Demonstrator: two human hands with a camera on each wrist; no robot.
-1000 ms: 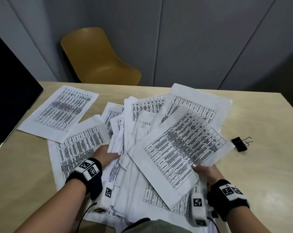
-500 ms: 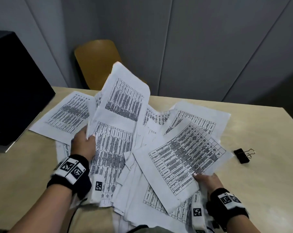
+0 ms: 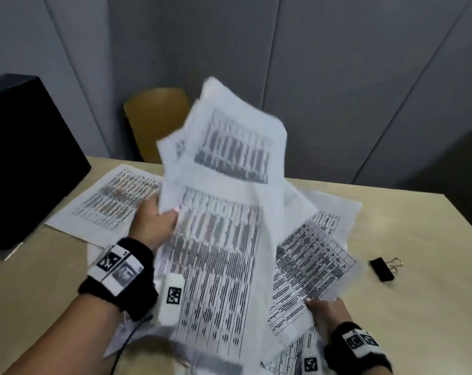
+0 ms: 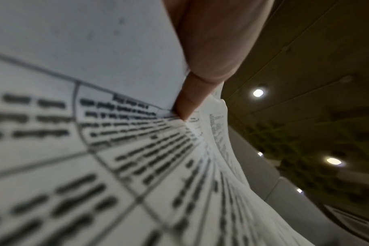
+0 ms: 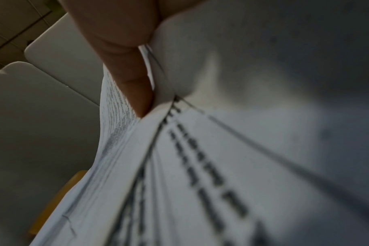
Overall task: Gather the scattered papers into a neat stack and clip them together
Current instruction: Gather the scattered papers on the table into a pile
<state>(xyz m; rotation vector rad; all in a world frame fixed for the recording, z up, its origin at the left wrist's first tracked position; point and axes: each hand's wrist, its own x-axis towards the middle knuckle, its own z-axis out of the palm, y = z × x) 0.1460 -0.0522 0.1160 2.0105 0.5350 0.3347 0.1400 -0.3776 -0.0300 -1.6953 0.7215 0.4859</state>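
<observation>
White printed papers fill the middle of the table, half gathered: my left hand pinches a raised, blurred sheaf by its left edge, thumb on top, while my right hand clamps the near corner of the lower sheets, thumb pressed on the print in the right wrist view. One sheet lies apart at far left. I judge this the gathering step; next I must bring the lifted sheaf onto the rest, fetch the stray sheet, square the edges, then reach the black binder clip lying apart on the right. Compared with half a second ago, the left sheaf stands higher and has swung further over the pile.
</observation>
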